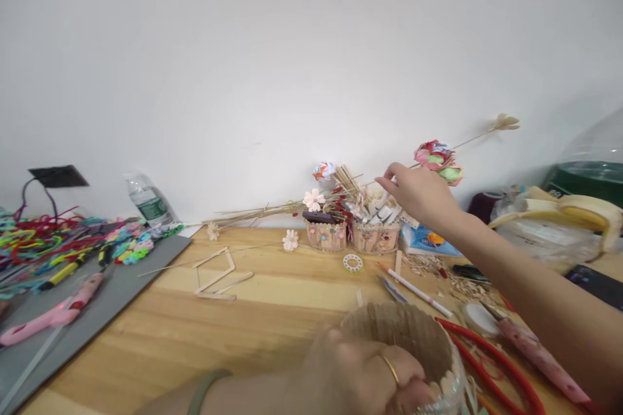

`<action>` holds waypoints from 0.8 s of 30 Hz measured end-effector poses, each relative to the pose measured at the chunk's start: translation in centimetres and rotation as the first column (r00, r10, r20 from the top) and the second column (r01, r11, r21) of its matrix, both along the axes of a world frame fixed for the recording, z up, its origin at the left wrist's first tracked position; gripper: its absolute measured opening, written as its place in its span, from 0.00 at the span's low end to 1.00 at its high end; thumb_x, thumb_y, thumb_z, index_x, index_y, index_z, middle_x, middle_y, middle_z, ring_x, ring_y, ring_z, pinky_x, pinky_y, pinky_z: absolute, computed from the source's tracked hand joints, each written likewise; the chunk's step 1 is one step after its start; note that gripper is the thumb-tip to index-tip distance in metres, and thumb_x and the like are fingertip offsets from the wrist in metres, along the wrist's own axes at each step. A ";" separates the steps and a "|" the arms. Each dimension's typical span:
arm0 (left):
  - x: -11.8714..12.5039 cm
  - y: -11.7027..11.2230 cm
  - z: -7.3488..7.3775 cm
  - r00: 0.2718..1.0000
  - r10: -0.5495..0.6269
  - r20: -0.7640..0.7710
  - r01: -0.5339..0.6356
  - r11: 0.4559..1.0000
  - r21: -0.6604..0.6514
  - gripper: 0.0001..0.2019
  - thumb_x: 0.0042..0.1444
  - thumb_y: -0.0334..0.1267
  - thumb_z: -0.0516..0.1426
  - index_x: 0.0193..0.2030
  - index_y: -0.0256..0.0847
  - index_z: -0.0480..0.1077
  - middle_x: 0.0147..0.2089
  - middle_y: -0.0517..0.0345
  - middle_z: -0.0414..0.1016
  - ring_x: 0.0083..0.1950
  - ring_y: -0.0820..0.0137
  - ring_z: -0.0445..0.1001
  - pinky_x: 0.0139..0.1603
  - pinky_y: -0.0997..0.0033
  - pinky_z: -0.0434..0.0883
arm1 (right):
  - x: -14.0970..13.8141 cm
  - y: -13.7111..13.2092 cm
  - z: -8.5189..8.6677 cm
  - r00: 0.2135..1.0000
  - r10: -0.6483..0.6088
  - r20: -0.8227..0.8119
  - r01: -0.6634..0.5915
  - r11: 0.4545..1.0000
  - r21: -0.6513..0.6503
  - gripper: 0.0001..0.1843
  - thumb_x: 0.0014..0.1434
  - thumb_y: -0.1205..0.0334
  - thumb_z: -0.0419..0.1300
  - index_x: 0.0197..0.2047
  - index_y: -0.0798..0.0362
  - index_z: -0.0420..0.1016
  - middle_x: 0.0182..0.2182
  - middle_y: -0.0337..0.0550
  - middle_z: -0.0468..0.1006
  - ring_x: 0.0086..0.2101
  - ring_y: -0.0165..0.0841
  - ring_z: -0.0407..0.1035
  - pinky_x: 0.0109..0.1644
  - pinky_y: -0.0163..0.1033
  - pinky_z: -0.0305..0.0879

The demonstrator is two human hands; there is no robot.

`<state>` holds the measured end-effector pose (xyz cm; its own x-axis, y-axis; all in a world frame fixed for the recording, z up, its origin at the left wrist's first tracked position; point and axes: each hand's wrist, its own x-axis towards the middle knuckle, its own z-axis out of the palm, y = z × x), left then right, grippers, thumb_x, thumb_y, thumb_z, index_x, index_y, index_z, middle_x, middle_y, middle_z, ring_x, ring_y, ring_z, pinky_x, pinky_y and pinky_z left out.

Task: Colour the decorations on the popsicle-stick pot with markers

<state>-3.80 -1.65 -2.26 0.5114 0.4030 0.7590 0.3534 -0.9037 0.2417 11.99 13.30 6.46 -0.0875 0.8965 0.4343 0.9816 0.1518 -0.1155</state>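
Found two pots side by side along the back edge of the bench (pixel 292 279), right of its middle. Noted in the left pot (pixel 318 238) a dark object (pixel 318 216), with sticks (pixel 345 176) and red sprigs (pixel 341 209) close behind; cannot assign these to either pot. Noted in the right pot (pixel 374 240) a crowd of white pens (pixel 384 215), leaning at various angles. Located a larger cup (pixel 413 327) toward the front edge, right of the middle, mouth up; cannot see its floor.

Observed the left hand (pixel 360 369) blurred by motion, fingers curled on the near wall of the cup, forearm low across the front of the bench. Recorded a ring (pixel 390 369) on one finger and a bangle (pixel 207 390) at the wrist.

Observed the right hand (pixel 416 191) at the end of a forearm stretched from the front right toward the back edge, above the right pot, knuckles raised, thumb and forefinger narrowly spaced by the pens. Cannot confirm a hold on any pen.

Listed also: packet (pixel 428 241) just beside the right pot; red-handled tool (pixel 479 336) just beside the cup.
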 end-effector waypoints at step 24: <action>0.0 -0.2 -0.1 0.998 0.008 -0.058 -0.009 1.000 -0.014 0.22 0.63 0.41 0.39 0.27 0.37 0.67 0.19 0.60 0.75 0.17 0.77 0.70 0.15 0.79 0.61 | -1.5 2.2 0.3 0.920 0.162 0.357 -0.021 0.930 -0.366 0.15 0.60 0.59 0.54 0.49 0.54 0.66 0.46 0.46 0.70 0.40 0.34 0.68 0.42 0.45 0.67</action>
<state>-3.79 -1.81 -2.33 0.5506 0.4181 0.7225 0.3745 -0.8972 0.2338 10.48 15.49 6.78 -0.2699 0.9628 0.0134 0.9449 0.2621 0.1961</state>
